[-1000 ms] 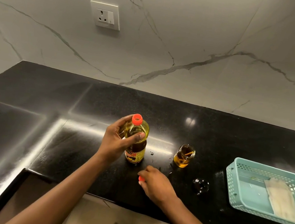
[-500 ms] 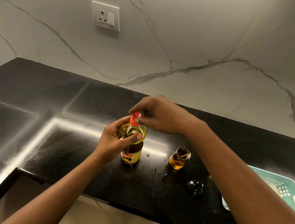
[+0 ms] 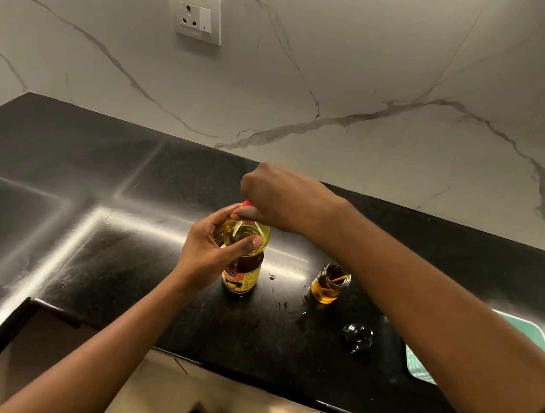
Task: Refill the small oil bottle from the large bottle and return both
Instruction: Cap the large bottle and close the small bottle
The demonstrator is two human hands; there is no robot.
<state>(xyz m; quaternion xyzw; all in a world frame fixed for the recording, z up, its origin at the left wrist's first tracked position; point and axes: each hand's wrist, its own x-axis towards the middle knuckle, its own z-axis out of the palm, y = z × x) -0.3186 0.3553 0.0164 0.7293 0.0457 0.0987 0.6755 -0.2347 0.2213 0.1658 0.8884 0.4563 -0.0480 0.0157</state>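
The large bottle [image 3: 242,271] stands upright on the counter [image 3: 120,256], long axis vertical, neck pointing straight up. The left hand [image 3: 210,253] wraps its shoulder, thumb across the front. The right hand [image 3: 282,197] sits on top, fingers curled round the red cap [image 3: 246,204], only a sliver showing. To the right, apart, the small bottle [image 3: 328,283] stands upright, mouth open, its lid [image 3: 356,336] lying near the basket [image 3: 422,369].

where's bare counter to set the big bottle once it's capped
Free: the counter left of the large bottle, and the strip behind it up to the wall. Crowded: its right, where small jar, black lid and teal basket sit close.
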